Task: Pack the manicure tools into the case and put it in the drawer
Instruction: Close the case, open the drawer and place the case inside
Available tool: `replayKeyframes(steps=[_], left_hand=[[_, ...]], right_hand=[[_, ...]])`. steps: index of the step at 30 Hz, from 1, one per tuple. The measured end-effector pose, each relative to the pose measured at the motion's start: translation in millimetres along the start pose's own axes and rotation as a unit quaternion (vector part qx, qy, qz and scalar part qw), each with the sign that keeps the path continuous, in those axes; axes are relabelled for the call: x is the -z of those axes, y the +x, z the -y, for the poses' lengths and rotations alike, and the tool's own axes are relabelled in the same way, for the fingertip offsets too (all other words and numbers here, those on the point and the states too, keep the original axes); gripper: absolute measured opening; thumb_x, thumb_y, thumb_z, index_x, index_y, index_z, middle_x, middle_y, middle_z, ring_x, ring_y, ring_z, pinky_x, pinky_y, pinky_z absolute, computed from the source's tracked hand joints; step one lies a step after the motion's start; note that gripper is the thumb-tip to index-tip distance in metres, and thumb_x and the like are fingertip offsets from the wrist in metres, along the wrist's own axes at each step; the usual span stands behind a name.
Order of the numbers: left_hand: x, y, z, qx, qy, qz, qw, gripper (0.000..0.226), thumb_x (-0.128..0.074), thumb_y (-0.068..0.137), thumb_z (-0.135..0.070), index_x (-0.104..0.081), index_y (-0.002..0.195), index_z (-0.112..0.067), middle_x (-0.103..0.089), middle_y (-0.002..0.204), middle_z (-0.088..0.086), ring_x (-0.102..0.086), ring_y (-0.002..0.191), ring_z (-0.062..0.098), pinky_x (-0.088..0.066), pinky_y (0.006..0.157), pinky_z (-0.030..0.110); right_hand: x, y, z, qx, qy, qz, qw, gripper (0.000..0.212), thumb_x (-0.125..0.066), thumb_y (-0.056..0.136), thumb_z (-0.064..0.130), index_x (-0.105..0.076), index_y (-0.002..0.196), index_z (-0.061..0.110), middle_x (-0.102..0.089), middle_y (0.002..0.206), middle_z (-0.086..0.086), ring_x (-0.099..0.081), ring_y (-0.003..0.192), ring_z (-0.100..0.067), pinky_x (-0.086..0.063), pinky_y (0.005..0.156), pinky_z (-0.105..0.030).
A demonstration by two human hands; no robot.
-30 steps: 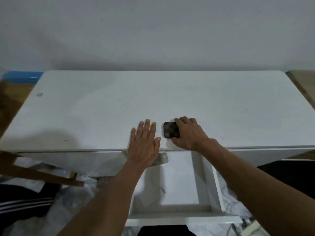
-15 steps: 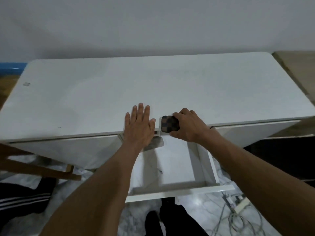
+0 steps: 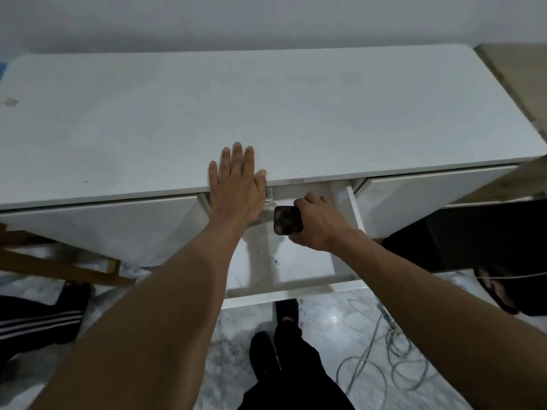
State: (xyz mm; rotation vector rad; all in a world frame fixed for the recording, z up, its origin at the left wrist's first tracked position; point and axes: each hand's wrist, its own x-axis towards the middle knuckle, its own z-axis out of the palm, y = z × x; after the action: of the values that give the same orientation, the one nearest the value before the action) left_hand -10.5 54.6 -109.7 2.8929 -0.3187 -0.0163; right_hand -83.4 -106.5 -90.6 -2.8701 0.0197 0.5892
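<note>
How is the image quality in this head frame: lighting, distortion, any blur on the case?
Head view: dim, flat lighting with a cool cast; wide-angle lens bows the desk edge; the dark case in the right hand looks soft, its pattern barely readable; the left hand throws a faint shadow into the open drawer; a small glare spot shows on the floor.
</note>
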Motion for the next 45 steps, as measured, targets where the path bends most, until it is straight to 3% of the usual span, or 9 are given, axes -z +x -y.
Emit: replayKeyframes(steps=[5,15,28,37,45], left_hand=[[-9.1,-2.5,-0.8,0.003,0.002,-0.047,0.999,0.056,-0.019,0.104,-0.042,-0.017,0.155,-0.02,-0.014,0.164,0.005,-0.008,0.151,0.026,-0.005,0.121,0.048],[-23.1,0.4,-0.4,0.018,0.018,-0.097,0.995,0.057,-0.019,0.101,-0.042,-0.026,0.154,-0.021,-0.023,0.162,0.005,-0.018,0.15,0.025,-0.012,0.119,0.047],[-27.5,1.4,-0.7,0.02,0.021,-0.115,0.993,0.057,-0.022,0.1,-0.04,-0.032,0.152,-0.019,-0.029,0.16,0.005,-0.023,0.148,0.026,-0.015,0.118,0.046],[-23.0,-0.5,-0.8,0.019,0.017,-0.088,0.996,0.057,-0.02,0.1,-0.041,-0.03,0.153,-0.02,-0.027,0.16,0.006,-0.021,0.149,0.026,-0.014,0.119,0.047],[2.9,-11.1,-5.6,0.006,-0.01,0.001,1.0,0.057,-0.019,0.104,-0.04,-0.014,0.156,-0.017,-0.011,0.164,0.007,-0.006,0.151,0.025,-0.004,0.121,0.046]], right_hand=[[-29.1,25.1,-7.6,-0.004,0.006,0.036,0.999,0.054,-0.067,0.072,0.038,-0.053,0.116,0.01,-0.053,0.116,-0.011,-0.05,0.109,-0.035,-0.047,0.093,-0.043],[-73.4,60.6,-14.7,-0.003,0.004,0.082,0.997,0.051,-0.064,0.078,0.023,-0.048,0.124,0.008,-0.049,0.12,-0.012,-0.044,0.11,-0.033,-0.049,0.092,-0.045],[-93.5,77.9,-26.4,0.001,0.022,0.086,0.996,0.067,-0.069,0.077,0.023,-0.04,0.135,0.009,-0.045,0.13,-0.014,-0.042,0.117,-0.036,-0.046,0.096,-0.046],[-84.5,71.3,-24.4,-0.001,0.022,0.083,0.996,0.078,-0.074,0.076,0.027,-0.034,0.141,0.013,-0.041,0.142,-0.01,-0.036,0.131,-0.034,-0.039,0.106,-0.049],[-49.2,15.4,-19.7,-0.018,0.054,-0.005,0.998,0.057,-0.059,0.089,0.033,-0.043,0.136,0.005,-0.049,0.14,-0.015,-0.043,0.128,-0.033,-0.035,0.109,-0.039]])
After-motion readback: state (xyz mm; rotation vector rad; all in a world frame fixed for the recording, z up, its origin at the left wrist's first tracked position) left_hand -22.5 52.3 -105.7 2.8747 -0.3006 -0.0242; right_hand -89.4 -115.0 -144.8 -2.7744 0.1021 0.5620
